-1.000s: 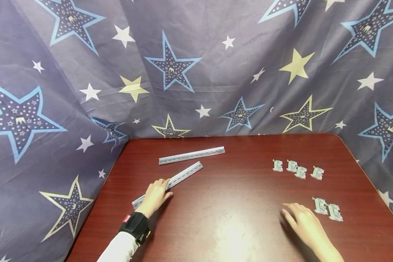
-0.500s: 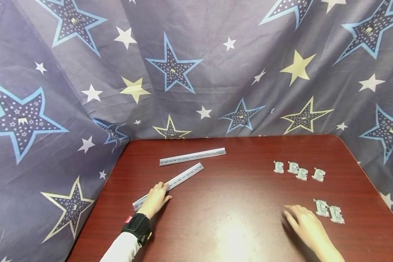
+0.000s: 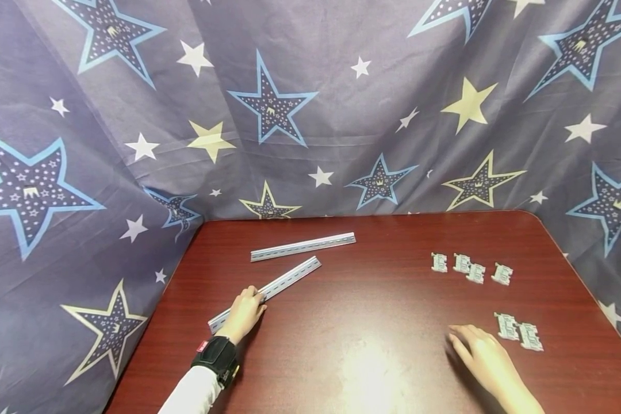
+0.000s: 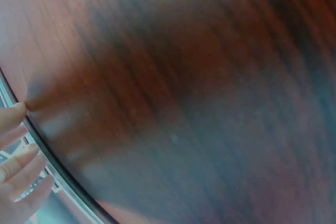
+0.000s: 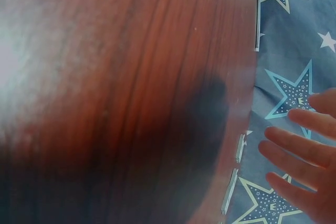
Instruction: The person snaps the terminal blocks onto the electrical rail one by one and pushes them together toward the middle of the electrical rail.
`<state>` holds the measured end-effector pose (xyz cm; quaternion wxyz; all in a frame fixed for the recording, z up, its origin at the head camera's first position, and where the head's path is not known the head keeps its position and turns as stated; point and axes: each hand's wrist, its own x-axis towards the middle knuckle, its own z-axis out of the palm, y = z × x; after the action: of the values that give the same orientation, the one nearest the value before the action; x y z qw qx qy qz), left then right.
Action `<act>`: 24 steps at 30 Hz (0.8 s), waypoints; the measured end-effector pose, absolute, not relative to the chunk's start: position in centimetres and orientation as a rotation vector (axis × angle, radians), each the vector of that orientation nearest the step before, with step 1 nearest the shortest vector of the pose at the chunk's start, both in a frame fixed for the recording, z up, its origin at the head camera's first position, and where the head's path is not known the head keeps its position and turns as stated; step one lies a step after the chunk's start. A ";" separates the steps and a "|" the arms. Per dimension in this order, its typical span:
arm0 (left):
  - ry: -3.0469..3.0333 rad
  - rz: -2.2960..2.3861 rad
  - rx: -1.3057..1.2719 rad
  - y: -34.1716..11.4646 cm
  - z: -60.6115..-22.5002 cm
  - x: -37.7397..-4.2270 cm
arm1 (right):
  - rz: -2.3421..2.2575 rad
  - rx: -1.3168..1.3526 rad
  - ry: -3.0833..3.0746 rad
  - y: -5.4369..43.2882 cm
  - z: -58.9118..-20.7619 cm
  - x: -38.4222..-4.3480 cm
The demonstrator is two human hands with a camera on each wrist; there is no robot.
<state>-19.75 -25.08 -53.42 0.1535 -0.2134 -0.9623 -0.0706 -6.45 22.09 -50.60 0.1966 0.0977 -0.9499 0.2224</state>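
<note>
The frame's upper half is filled by a star-printed curtain, the lower by a wood-grain desk. Left of centre, two slotted DIN rails are laid, the lower one clamped by the left hand. At lower right, the right hand is held, grip apart, beside pale terminal blocks.

The reddish-brown table bears two slotted silvery rails and six small pale pieces.
</note>
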 end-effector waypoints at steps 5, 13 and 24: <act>-2.728 -0.193 -0.596 -25.2 -53.3 -19.9 | 0.630 0.274 -2.660 22.0 -50.5 -6.4; -2.765 -0.229 -0.536 -25.4 -53.1 -20.1 | 0.642 0.268 -2.664 21.8 -50.4 -6.4; -2.849 -0.238 -0.461 -25.6 -53.2 -20.3 | 0.651 0.249 -2.701 21.9 -50.4 -6.3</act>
<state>-20.25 -25.58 -53.16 0.1225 -0.1580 -0.9764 -0.0816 -6.27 21.86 -50.36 0.1751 0.0879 -0.9533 0.2298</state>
